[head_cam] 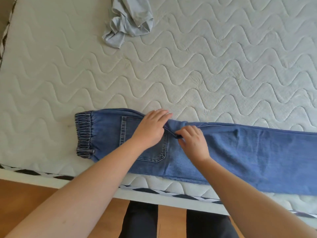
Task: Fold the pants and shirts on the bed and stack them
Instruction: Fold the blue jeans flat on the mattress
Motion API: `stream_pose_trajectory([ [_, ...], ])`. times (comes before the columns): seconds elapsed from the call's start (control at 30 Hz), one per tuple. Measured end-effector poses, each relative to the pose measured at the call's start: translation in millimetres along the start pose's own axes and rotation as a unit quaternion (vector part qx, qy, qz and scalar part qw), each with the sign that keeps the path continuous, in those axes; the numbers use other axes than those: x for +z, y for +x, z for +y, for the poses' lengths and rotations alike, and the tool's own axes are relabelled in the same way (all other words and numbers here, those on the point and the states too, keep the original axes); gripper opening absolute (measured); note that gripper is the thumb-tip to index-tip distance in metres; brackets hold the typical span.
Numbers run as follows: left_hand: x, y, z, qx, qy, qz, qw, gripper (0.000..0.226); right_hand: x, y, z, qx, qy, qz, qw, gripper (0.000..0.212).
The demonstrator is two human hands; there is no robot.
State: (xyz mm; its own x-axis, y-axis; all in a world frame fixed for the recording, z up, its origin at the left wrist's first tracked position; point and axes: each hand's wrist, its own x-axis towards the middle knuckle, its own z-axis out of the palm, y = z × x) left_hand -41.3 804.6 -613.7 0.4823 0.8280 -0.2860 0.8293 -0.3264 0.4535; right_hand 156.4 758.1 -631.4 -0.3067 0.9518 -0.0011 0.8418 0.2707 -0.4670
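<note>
Blue jeans [248,157] lie along the near edge of the mattress, folded lengthwise, with the elastic waistband at the left and the legs running off the right side of the view. My left hand [151,127] rests flat on the seat above the back pocket, fingers apart. My right hand [193,143] pinches a fold of denim at the crotch seam, just right of the left hand. A crumpled grey shirt [128,21] lies at the far top of the bed.
The quilted white mattress [171,74] spreads between the jeans and the shirt. Its near edge has black-and-white trim [154,190]. Below it are a wooden floor [22,200] and my dark-trousered legs [142,220].
</note>
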Motion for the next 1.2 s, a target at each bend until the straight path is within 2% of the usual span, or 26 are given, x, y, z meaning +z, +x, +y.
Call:
stream_pose_trajectory([
  [0.13,21.4,7.0,7.9,-0.020,0.007,-0.022,1.000,0.052,15.0,-15.3,5.0,-0.008,-0.019,-0.050,0.999,0.036],
  [0.2,32.3,12.9,6.3,-0.034,0.041,-0.038,0.998,0.048,20.1,-23.4,4.3,0.013,-0.022,-0.100,0.995,0.049],
  [0.27,43.3,16.6,5.7,-0.069,0.072,-0.048,0.994,0.051,21.2,-36.2,3.2,0.013,-0.017,-0.156,0.988,0.063],
  [0.33,54.4,14.8,6.3,-0.100,0.104,-0.051,0.988,0.057,14.7,-49.4,5.2,0.007,0.003,-0.202,0.979,0.064],
  [0.37,59.8,12.0,7.0,-0.108,0.122,-0.045,0.986,0.061,9.2,-54.0,9.0,0.010,0.020,-0.198,0.980,0.059],
  [0.4,64.5,8.4,7.9,-0.115,0.138,-0.035,0.983,0.063,2.8,-56.4,13.4,0.022,0.037,-0.162,0.986,0.051],
  [0.47,72.1,2.4,11.9,-0.144,0.147,-0.008,0.978,0.065,-7.1,-52.3,20.2,0.064,0.061,-0.048,0.995,0.037],
  [0.5,75.6,0.3,15.3,-0.168,0.145,0.006,0.975,0.066,-8.5,-44.7,21.9,0.085,0.060,-0.007,0.995,0.037],
  [0.57,83.3,-3.4,23.0,-0.219,0.141,0.027,0.965,0.069,-4.1,-20.0,19.3,0.125,0.041,0.022,0.991,0.043],
  [0.67,93.1,-7.7,29.0,-0.261,0.126,0.046,0.956,0.075,17.5,13.1,11.9,0.143,0.006,-0.034,0.989,0.051],
  [0.8,99.0,-9.1,24.9,-0.257,0.130,0.051,0.956,0.076,41.8,8.5,27.8,0.110,-0.087,-0.122,0.983,0.056],
  [0.93,101.6,-6.2,20.6,-0.257,0.142,0.035,0.955,0.075,29.9,-19.3,74.9,0.126,-0.137,-0.126,0.974,0.068],
  [1.2,94.2,-5.8,22.1,-0.263,0.186,-0.024,0.946,0.070,-21.2,-61.4,161.4,0.276,-0.131,-0.111,0.946,0.077],
])
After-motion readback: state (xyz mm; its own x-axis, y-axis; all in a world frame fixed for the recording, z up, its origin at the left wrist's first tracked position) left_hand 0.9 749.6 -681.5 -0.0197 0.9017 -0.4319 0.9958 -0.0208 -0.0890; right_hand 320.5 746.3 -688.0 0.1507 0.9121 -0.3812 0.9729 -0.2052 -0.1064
